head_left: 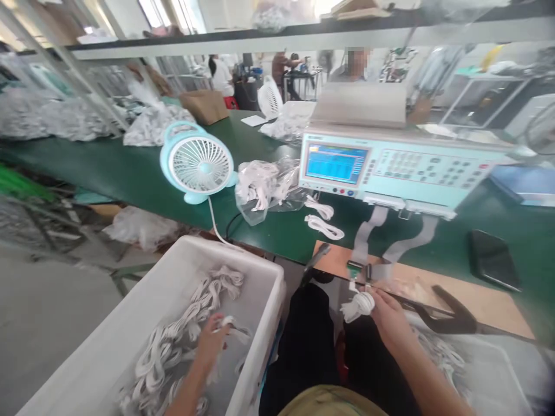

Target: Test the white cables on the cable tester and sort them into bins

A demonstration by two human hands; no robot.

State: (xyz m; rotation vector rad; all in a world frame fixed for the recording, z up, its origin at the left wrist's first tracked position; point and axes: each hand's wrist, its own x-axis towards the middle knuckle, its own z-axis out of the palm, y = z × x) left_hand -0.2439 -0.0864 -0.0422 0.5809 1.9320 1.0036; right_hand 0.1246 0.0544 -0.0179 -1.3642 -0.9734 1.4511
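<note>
My left hand (210, 342) reaches into a large white bin (272, 306) on the left. Its fingers are closed on a coiled white cable (236, 329), just above other cable bundles (158, 352) lying in the bin. Over my lap, my right hand (387, 312) grips another bundled white cable (358, 306). One end of that bundle is up at a small green connector board (354, 271) by the bench edge; whether it is plugged in I cannot tell. Grey ribbon cables (366, 234) run from there up to a light-blue tester (407, 167) with a lit screen.
A blue fan (202, 164) stands on the green bench (269, 236), beside a plastic bag of cables (260, 188). Two coiled cables (324, 227) lie before the tester. A black phone (493, 260) rests at right. Below, another bin (498, 370) holds cables. People sit beyond the bench.
</note>
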